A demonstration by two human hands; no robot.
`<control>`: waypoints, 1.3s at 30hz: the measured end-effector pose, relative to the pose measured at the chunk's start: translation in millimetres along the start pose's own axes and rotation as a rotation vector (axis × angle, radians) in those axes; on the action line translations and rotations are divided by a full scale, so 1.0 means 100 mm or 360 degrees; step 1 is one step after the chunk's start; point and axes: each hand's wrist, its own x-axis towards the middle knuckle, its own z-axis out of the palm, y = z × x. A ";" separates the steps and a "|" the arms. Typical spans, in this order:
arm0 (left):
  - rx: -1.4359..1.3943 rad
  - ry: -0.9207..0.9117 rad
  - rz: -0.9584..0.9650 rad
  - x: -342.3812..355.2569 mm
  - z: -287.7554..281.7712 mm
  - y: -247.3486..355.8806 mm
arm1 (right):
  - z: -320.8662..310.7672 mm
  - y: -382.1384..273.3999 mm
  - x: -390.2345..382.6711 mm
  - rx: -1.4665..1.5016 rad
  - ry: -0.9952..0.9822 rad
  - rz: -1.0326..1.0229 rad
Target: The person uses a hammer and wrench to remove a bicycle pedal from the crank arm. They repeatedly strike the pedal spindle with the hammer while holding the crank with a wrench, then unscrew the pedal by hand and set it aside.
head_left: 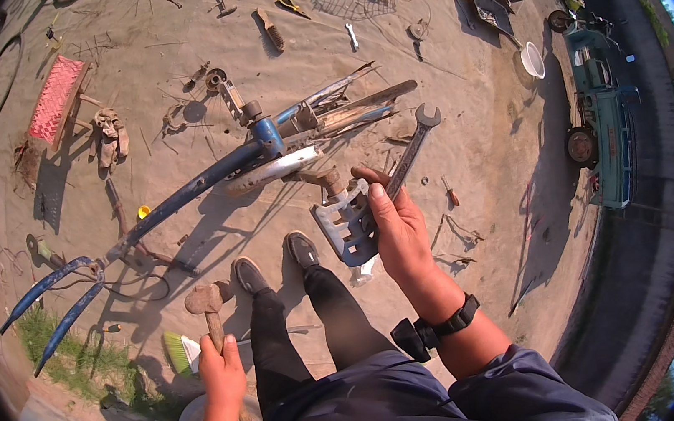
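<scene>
A rusty-headed hammer [208, 299] stands upright in my left hand [222, 376], its fingers wrapped round the handle. My right hand [399, 228] is closed on an open-end wrench [412, 155], whose jaw points up and away to the right. Right beside that hand is a grey bicycle pedal [346, 226], joined by a rusty crank [325, 180] to a worn blue bicycle frame [207, 180]. The wrench's lower end is hidden behind my hand, so I cannot tell whether it sits on the pedal. The frame's fork [70, 294] reaches out to the left.
A red-topped stool [58, 95] with gloves [111, 137] beside it stands far left. Scattered on the ground are a brush [270, 30], a small wrench [352, 37], a screwdriver [452, 195] and a broom [179, 352]. A green three-wheeled cart [604, 127] is parked at the right.
</scene>
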 end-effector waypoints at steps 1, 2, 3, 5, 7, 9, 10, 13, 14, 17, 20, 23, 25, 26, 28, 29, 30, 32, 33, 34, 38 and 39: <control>0.0015 -0.0005 -0.0007 -0.05 0.01 -0.07 | 0.00 -0.01 0.01 -0.0048 0.0000 -0.0057; 0.0031 -0.0014 -0.0009 -0.10 0.01 -0.11 | 0.00 -0.02 0.02 -0.0096 0.0001 -0.0115; 0.0047 -0.0024 -0.0009 -0.14 0.00 -0.13 | -0.01 -0.04 0.02 -0.0144 0.0004 -0.0172; 0.0070 -0.0039 -0.0008 -0.18 0.00 -0.15 | -0.07 -0.07 0.05 -0.0174 -0.0002 -0.0296; 0.0085 -0.0040 -0.0013 -0.20 0.02 -0.15 | -0.11 -0.14 0.07 -0.0185 -0.0035 -0.0427; 0.0033 -0.0054 -0.0036 -0.19 0.03 -0.04 | -0.14 -0.19 0.07 -0.0189 -0.0050 -0.0465; 0.0007 -0.0062 -0.0047 -0.18 0.04 0.02 | -0.16 -0.18 0.06 -0.0193 -0.0036 -0.0433; -0.0003 -0.0063 -0.0017 -0.15 0.08 0.06 | -0.26 -0.15 0.03 -0.0296 0.0058 -0.0387; -0.0084 -0.0117 -0.0130 -0.13 0.12 -0.01 | -0.32 -0.15 0.02 -0.0345 0.0099 -0.0380; -0.0367 -0.0255 -0.0472 -0.08 0.21 -0.15 | -0.49 -0.11 -0.04 -0.0508 0.0139 -0.0389; -0.0721 -0.0330 -0.0727 0.00 0.23 0.00 | -0.66 -0.11 -0.20 -0.0471 0.0208 -0.0268; -0.1002 -0.0322 -0.0857 0.08 0.37 -0.21 | -0.83 -0.13 -0.38 -0.0346 0.0204 -0.0098; -0.1168 -0.0344 -0.0940 0.15 0.43 -0.29 | -0.97 -0.08 -0.49 -0.0404 0.0222 0.0060; -0.1213 -0.0331 -0.0994 0.16 0.47 -0.31 | -1.02 -0.04 -0.55 -0.0434 0.0226 0.0139; -0.1289 -0.0313 -0.1099 0.18 0.52 -0.30 | -1.13 0.14 -0.70 -0.0429 0.0204 0.0278; -0.1324 -0.0326 -0.1117 0.15 0.54 -0.27 | -1.15 0.22 -0.78 -0.0491 0.0119 0.0422; -0.1366 -0.0336 -0.1137 0.11 0.58 -0.21 | -1.15 0.29 -0.85 -0.0558 0.0029 0.0566; -0.1387 -0.0409 -0.1127 0.10 0.67 -0.11 | -1.07 0.54 -0.98 -0.0595 -0.0198 0.0772; -0.1381 -0.0463 -0.1102 0.09 0.70 -0.03 | -0.98 0.64 -1.02 -0.0586 -0.0321 0.0879; -0.1370 -0.0530 -0.1075 0.07 0.74 0.06 | -0.87 0.83 -1.10 -0.0462 -0.0441 0.0933; -0.1136 -0.0770 -0.0829 -0.04 0.93 0.34 | -0.38 1.51 -1.16 -0.0095 -0.0935 0.1409; -0.1155 -0.0818 -0.0736 -0.07 0.99 0.35 | -0.16 1.37 -1.06 -0.0198 -0.0963 0.1531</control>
